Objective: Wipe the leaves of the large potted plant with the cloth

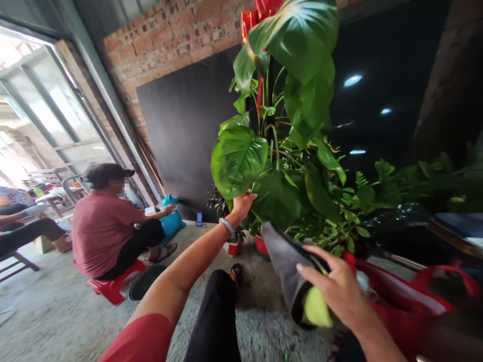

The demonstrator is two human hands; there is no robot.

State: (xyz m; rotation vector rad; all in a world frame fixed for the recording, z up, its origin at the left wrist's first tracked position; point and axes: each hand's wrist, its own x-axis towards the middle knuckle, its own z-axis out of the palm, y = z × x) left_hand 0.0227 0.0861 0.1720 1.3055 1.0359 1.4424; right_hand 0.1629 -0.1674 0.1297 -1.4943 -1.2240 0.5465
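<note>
My left hand [244, 203], with a light bracelet at the wrist, reaches forward to a tall potted plant. Its fingers are closed at the lower edge of a broad green leaf [241, 158]. Another large leaf [277, 198] hangs just right of those fingers. Lower right, my right hand [335, 284] grips a grey, dark-edged cloth piece [281, 266], blurred by motion. A yellow-green piece [317, 307] shows at its open end, below my fingers. What exactly the cloth piece is cannot be made out.
A person [103, 226] sits on a red stool [115, 284] at left, near a blue animal figure [171, 223] and a dark basin [145, 281]. A phone-like device [199, 219] stands by the dark wall panel [188, 120]. At right lies a red bag [400, 286]. More plants [362, 201] crowd behind it.
</note>
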